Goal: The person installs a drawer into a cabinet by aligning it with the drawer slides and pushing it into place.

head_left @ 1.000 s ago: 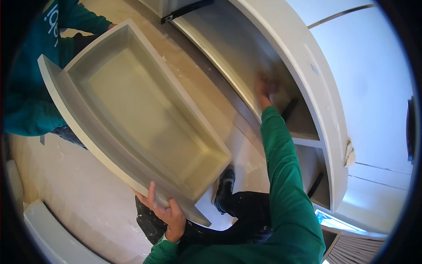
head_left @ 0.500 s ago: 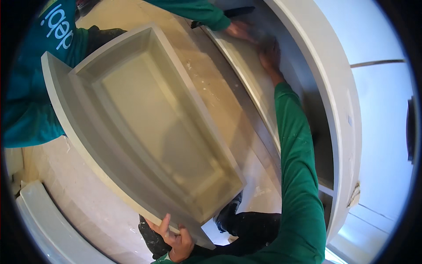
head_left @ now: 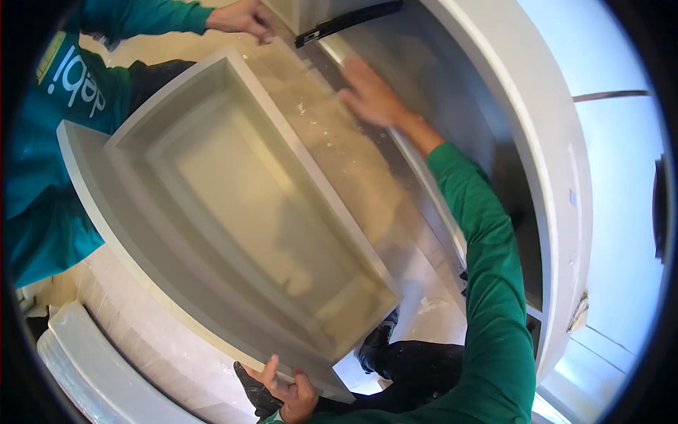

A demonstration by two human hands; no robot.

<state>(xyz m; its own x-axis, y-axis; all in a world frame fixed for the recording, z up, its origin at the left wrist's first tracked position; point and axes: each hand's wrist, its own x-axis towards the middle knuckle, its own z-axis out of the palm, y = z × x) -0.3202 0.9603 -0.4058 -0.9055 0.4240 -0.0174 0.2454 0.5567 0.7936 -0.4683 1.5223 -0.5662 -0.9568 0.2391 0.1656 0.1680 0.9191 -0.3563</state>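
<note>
Drawer (head_left: 240, 205) out, back toward cabinet (head_left: 565, 205). Left hand (head_left: 291, 394) curled on near end of its front; right hand (head_left: 376, 95) spread, empty, blurred. Seemingly handling at opening; next move calls for steady drawer support.

Smooth paint-like finishes, dark metal and soft cloth
The curved-front drawer (head_left: 212, 184) looks smooth and matt; the cabinet's curved rim (head_left: 522, 141) has a faint sheen. The drawer slide (head_left: 346, 25) looks like black metal. The green sleeve (head_left: 487, 233) is creased cloth, the curved white piece (head_left: 120, 367) glossy, the floor (head_left: 367, 169) matt and flecked.
</note>
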